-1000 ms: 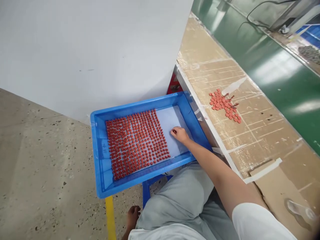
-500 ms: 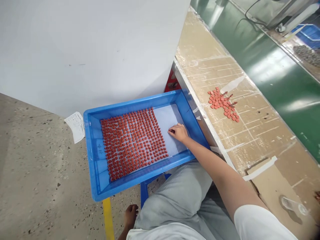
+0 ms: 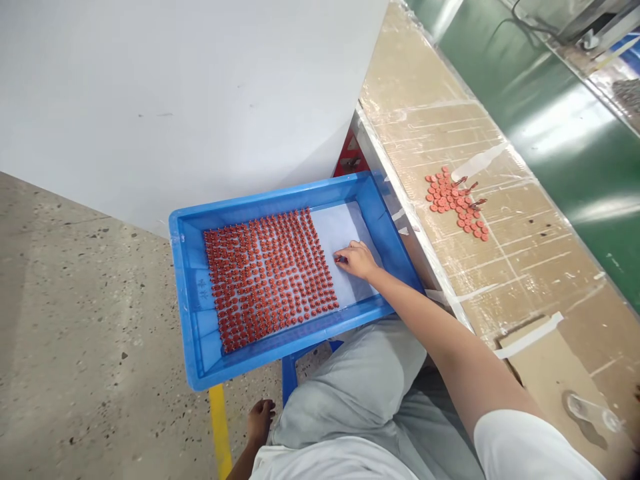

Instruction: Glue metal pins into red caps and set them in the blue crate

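Note:
My right hand [image 3: 356, 260] is inside the blue tray [image 3: 180, 293], over the bare white sheet [image 3: 345, 223] at its right end. Thumb and fingers pinch a small dark red part [image 3: 341, 259], mostly hidden by the fingers. To its left, many small red parts [image 3: 270, 270] with upright metal pins stand in close rows on the sheet. My left hand [image 3: 261, 420] hangs beside my leg, below the tray. Its fingers are loosely bent and slightly apart, with nothing visible in them.
On the cardboard-covered bench [image 3: 430, 127] at right lies a cluster of flat red discs [image 3: 453, 200], a few pin-like pieces among them. A white panel [image 3: 200, 100] stands behind the tray. A blue stool [image 3: 290, 377] shows under it. A green surface [image 3: 540, 120] runs beyond the bench.
The view has shifted slightly. My right hand has moved a little left toward the nearest row, still pinching. My left hand stays by my leg.

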`<control>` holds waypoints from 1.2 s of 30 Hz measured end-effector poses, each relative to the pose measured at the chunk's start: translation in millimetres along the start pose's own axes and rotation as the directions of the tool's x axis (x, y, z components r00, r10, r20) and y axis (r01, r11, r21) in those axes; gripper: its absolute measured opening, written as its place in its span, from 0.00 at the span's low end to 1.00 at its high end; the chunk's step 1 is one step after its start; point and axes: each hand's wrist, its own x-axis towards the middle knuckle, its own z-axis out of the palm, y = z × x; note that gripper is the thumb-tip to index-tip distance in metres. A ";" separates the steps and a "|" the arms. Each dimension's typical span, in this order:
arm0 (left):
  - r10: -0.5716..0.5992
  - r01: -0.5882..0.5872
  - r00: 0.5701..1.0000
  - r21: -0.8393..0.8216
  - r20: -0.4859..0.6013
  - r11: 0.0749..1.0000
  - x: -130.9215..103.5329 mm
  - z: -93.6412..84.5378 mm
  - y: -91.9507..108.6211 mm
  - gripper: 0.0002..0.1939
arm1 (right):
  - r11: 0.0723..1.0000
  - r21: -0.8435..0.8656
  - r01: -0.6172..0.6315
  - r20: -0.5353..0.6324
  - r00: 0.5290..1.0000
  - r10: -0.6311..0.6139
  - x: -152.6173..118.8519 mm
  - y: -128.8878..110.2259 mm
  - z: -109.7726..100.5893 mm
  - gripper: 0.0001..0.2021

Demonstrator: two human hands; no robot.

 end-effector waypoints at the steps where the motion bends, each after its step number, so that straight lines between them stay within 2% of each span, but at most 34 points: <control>1: -0.010 0.010 1.000 0.002 0.004 1.000 2.9 0.6 -4.4 0.10 | 1.000 0.002 0.020 0.019 1.000 -0.020 -1.3 -0.6 -1.3 0.13; 6: -0.078 0.075 0.996 0.054 0.049 0.996 12.9 2.2 -20.8 0.10 | 0.992 -0.005 0.130 0.122 0.984 -0.128 -12.7 -6.2 -6.0 0.12; 12: -0.152 0.140 0.984 0.126 0.088 0.982 26.3 6.7 -27.3 0.14 | 0.971 -0.044 0.235 0.252 0.943 -0.217 -30.0 -15.0 -1.9 0.13; 17: -0.201 0.185 0.976 0.173 0.080 0.967 37.4 11.7 -32.0 0.15 | 0.971 0.000 0.240 0.337 0.914 -0.225 -41.4 -21.4 4.4 0.10; 26: -0.219 0.203 0.973 0.182 0.069 0.962 39.1 7.4 -42.3 0.16 | 0.978 0.085 0.190 0.442 0.873 -0.208 -46.5 -29.8 4.0 0.11; 36: -0.230 0.214 0.971 0.183 0.072 0.960 44.4 6.3 -48.0 0.16 | 0.982 0.127 0.140 0.440 0.879 -0.182 -49.1 -28.5 9.2 0.11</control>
